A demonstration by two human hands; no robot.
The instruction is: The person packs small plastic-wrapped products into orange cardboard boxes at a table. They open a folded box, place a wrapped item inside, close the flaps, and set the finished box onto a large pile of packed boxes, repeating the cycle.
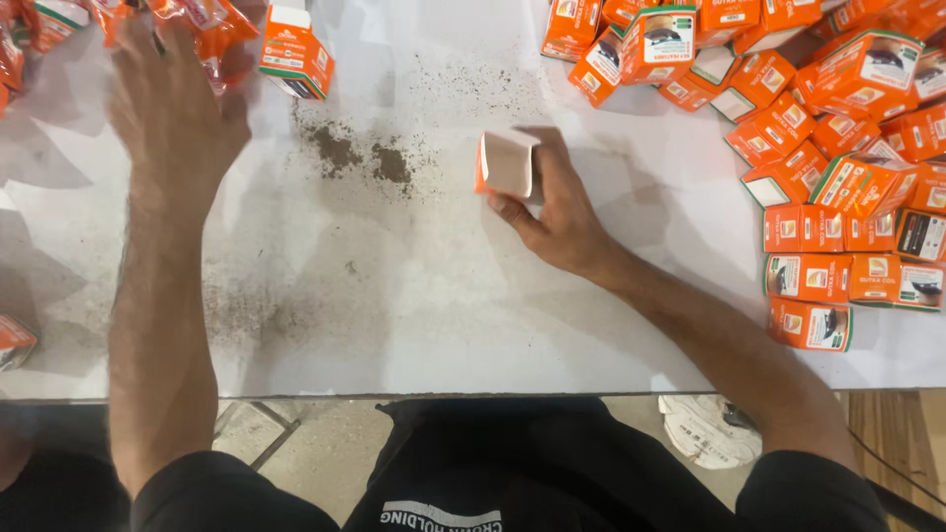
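Right grip (552, 202) around small carton (507, 165)

The table (414, 296) surface is white, marked with a dark brown-grey scatter of powder (360, 158) in two denser patches and a fainter grey smear nearer the edge. The small box (505, 164) in the right hand (557, 212) shows a white open face with an orange side. The box pile (838, 148) at right is orange with white panels, green trim and small dark pictures. The packets (197, 25) under the left hand (172, 103) are orange-red and glossy. The lone box (294, 54) beside them is orange with a white top. Both sleeves are black.
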